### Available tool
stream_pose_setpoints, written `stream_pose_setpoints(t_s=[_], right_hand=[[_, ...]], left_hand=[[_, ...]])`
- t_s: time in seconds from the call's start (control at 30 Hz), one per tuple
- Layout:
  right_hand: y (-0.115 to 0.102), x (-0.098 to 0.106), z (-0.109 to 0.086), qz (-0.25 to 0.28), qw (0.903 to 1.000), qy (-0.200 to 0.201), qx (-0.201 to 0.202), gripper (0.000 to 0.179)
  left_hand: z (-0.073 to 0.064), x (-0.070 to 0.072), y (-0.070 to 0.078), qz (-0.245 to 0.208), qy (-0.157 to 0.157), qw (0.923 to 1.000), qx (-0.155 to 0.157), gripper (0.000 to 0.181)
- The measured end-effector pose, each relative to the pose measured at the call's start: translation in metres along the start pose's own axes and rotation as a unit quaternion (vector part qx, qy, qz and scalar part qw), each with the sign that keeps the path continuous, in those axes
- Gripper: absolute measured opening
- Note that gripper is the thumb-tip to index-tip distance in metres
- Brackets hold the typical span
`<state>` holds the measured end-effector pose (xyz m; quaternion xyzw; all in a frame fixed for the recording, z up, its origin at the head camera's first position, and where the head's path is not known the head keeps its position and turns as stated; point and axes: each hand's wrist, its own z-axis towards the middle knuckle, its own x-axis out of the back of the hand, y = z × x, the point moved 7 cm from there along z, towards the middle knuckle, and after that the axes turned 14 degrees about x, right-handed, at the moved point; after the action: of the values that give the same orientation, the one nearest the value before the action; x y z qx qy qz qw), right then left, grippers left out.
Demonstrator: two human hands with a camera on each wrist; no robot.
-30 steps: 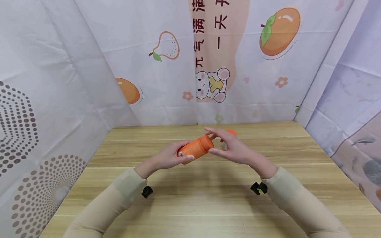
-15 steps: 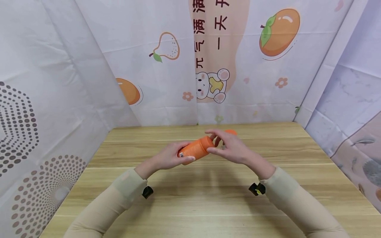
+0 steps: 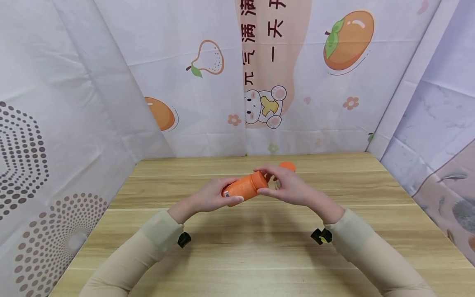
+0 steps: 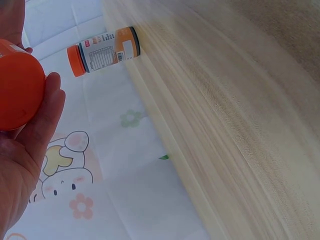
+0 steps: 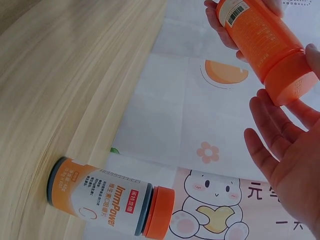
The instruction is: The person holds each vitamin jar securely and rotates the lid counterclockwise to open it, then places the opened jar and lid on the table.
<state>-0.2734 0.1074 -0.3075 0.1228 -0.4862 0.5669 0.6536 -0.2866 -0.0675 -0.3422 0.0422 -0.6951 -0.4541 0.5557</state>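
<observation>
An orange plastic pill bottle with a barcode on its label is held tilted above the table, its orange lid pointing right. My left hand grips the bottle's body, thumb along the near side. My right hand has thumb and fingers around the lid; the right wrist view shows fingertips and thumb touching it. Behind the right hand a second bottle, labelled ImmPower, with an orange cap and dark bands, stands on the table, partly hidden in the head view.
The wooden table spreads out in front of both arms. A white printed curtain rises behind its far edge, with more cloth at left and right.
The right hand has shifted slightly left and its fingers have moved round the lid. The left hand and the bottle have barely moved.
</observation>
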Motion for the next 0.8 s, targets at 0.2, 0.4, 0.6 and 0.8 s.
stream_pose_setpoints(t_s=[0.2,0.4,0.6,0.8], right_hand=[[-0.0005,0.0007,0.0005,0.004,0.9999,0.0,0.014,0.055],[-0.0007,0.0003,0.0001,0.011,0.9996,-0.006,0.025,0.058],[-0.0003,0.0004,-0.0002,0.024,0.9992,-0.004,0.032,0.063],[0.0002,0.0028,-0.0003,0.025,0.9996,0.003,0.011,0.065]], left_hand=[[-0.0004,0.0006,-0.0004,-0.006,-0.004,1.0,0.002,0.04],[-0.0003,0.0006,-0.0012,-0.004,-0.006,0.9999,0.008,0.039],[-0.0003,0.0017,-0.0003,-0.001,-0.004,0.9999,0.011,0.04],[0.0012,0.0017,-0.0001,0.002,-0.003,0.9999,0.01,0.042]])
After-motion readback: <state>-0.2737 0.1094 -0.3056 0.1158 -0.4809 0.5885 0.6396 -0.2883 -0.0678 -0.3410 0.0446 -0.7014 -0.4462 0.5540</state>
